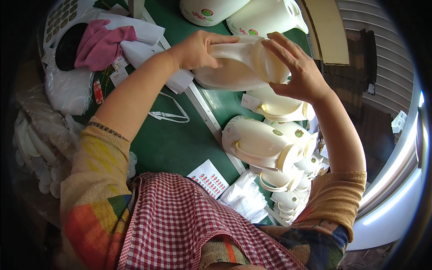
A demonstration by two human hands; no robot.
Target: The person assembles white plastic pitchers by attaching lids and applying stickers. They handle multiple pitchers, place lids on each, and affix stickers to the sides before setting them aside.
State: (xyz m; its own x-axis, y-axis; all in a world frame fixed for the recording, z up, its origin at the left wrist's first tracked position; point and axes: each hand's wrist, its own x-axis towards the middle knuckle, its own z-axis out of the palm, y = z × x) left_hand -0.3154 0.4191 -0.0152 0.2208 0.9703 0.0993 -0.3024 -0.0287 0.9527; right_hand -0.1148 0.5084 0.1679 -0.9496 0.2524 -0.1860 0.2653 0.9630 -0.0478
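Observation:
A cream-coloured plastic jug (pixel 234 74) lies tilted on its side between my hands, at the far side of the green work table. My left hand (pixel 193 50) grips it near the handle, with the thumb over the near side and the fingers along the top. Curved around the jug's rounded mouth end, my right hand (pixel 299 67) has its fingers on top and its thumb below. More cream jugs stand or lie close by: one jug (pixel 281 104) with a paper tag sits just below, and another jug (pixel 258 139) lies nearer to me.
Two printed cream jugs (pixel 213 11) stand at the far edge. A metal strip (pixel 207 112) crosses the green table (pixel 164 144). Left are a pink cloth (pixel 101 47) and plastic bags (pixel 67 94). Nearer lie a sticker sheet (pixel 209 179) and clear bags (pixel 245 195). Cardboard (pixel 326 31) stands at far right.

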